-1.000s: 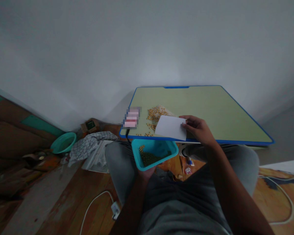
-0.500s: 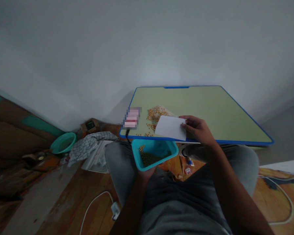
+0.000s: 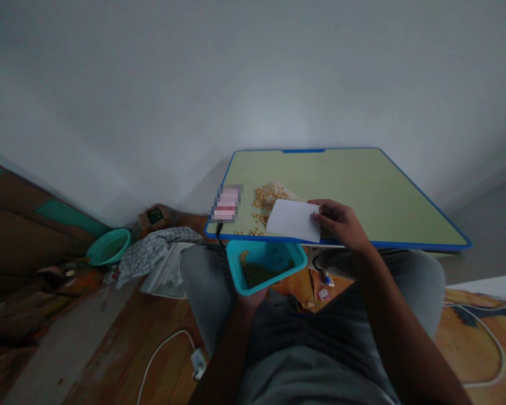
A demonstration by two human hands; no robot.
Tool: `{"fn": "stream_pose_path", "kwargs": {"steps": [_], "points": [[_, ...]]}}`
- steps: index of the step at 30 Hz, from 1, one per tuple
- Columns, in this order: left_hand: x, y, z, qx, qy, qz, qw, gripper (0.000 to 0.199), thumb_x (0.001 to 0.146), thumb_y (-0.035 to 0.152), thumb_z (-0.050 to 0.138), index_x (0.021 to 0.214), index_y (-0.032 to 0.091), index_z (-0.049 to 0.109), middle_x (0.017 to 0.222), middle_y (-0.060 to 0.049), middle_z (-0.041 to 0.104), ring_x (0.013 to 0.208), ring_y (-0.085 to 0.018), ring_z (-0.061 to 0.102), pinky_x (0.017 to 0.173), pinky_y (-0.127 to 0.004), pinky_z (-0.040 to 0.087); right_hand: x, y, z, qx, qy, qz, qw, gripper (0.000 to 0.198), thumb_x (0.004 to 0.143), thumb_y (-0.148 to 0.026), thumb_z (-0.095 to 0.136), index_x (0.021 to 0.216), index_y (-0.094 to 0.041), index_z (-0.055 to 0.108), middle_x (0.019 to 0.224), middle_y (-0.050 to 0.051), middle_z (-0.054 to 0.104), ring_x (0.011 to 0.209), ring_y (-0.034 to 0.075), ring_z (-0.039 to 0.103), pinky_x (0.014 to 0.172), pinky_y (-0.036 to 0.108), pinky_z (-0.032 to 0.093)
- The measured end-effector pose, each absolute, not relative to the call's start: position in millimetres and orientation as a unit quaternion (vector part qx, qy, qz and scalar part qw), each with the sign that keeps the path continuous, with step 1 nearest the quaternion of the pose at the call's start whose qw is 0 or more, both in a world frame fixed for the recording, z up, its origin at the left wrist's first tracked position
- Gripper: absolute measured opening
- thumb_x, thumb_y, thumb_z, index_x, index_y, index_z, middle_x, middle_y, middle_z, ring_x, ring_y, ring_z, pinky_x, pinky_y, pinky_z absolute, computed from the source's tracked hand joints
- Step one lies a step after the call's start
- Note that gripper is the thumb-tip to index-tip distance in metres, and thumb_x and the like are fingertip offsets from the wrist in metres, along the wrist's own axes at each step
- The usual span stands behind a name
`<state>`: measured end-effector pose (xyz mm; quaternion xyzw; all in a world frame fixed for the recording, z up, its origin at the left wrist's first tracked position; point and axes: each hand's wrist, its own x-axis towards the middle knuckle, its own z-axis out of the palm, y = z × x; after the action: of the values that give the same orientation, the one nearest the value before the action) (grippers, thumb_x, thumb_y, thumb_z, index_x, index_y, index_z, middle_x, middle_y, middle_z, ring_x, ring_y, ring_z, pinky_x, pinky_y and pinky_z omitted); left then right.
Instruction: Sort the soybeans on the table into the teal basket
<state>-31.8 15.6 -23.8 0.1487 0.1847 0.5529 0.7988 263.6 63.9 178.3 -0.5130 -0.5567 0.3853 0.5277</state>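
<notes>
My right hand [image 3: 339, 222] pinches the right edge of a white card [image 3: 294, 219], which lies low over the near part of a pale green table [image 3: 362, 185] with a blue rim. Just behind and left of the card is a heap of yellow soybeans [image 3: 266, 196], with pale small grains [image 3: 280, 190] at its back. A few stray beans [image 3: 253, 232] lie near the front edge. Below that edge my left hand [image 3: 253, 298] holds a turquoise plastic basin [image 3: 274, 256] from underneath, its fingers mostly hidden. Inside are small green beans [image 3: 257, 274] and some yellow ones.
A blurred-out pink item [image 3: 226, 203] with a black strap rests at the table's left edge. On the floor to the left are a green basin [image 3: 109, 247], a checked cloth [image 3: 156, 247] and a cardboard box [image 3: 155, 215]. A white cable [image 3: 164, 342] runs to a power socket [image 3: 198, 360].
</notes>
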Motion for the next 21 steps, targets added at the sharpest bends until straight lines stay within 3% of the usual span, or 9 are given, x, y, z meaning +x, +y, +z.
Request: {"fn": "stream_pose_path", "kwargs": {"steps": [5, 10, 14, 17, 21], "points": [[-30, 14, -21, 0.142, 0.203, 0.563, 0.789, 0.06, 0.101, 0.074, 0.058, 0.135, 0.03, 0.081, 0.138, -0.013, 0.085, 0.119, -0.043, 0.08, 0.073, -0.057, 0.07, 262, 63, 180, -0.517, -0.549, 0.396, 0.524, 0.052, 0.078, -0.044, 0.088, 0.122, -0.017, 0.083, 0.081, 0.001, 0.069, 0.075, 0.017, 0.061, 0.068, 0.03, 0.046], [-29, 11, -7, 0.147, 0.227, 0.559, 0.784, 0.065, 0.099, 0.077, 0.059, 0.137, 0.03, 0.079, 0.146, -0.011, 0.082, 0.124, -0.043, 0.078, 0.078, -0.06, 0.068, 261, 61, 184, -0.516, -0.551, 0.396, 0.523, 0.051, 0.077, -0.045, 0.088, 0.121, -0.018, 0.083, 0.078, -0.001, 0.066, 0.072, 0.016, 0.059, 0.066, 0.03, 0.045], [-31, 7, -9, 0.149, 0.26, 0.551, 0.779, 0.056, 0.101, 0.07, 0.058, 0.124, 0.027, 0.084, 0.136, -0.013, 0.086, 0.122, -0.043, 0.078, 0.084, -0.066, 0.065, 261, 60, 184, -0.515, -0.554, 0.394, 0.522, 0.051, 0.078, -0.045, 0.09, 0.121, -0.019, 0.082, 0.078, -0.001, 0.065, 0.071, 0.016, 0.059, 0.065, 0.029, 0.045], [-32, 7, -12, 0.149, 0.276, 0.543, 0.779, 0.054, 0.102, 0.067, 0.054, 0.124, 0.027, 0.084, 0.139, -0.015, 0.084, 0.129, -0.047, 0.074, 0.091, -0.073, 0.061, 262, 60, 182, -0.519, -0.554, 0.39, 0.521, 0.052, 0.078, -0.046, 0.09, 0.122, -0.019, 0.083, 0.078, 0.0, 0.065, 0.07, 0.016, 0.059, 0.063, 0.028, 0.045], [-33, 7, -6, 0.158, 0.298, 0.531, 0.777, 0.063, 0.102, 0.075, 0.043, 0.124, 0.032, 0.085, 0.145, -0.009, 0.082, 0.147, -0.054, 0.061, 0.103, -0.077, 0.054, 262, 60, 181, -0.53, -0.549, 0.386, 0.519, 0.053, 0.077, -0.047, 0.091, 0.121, -0.019, 0.084, 0.08, 0.001, 0.066, 0.072, 0.017, 0.061, 0.063, 0.028, 0.046]]}}
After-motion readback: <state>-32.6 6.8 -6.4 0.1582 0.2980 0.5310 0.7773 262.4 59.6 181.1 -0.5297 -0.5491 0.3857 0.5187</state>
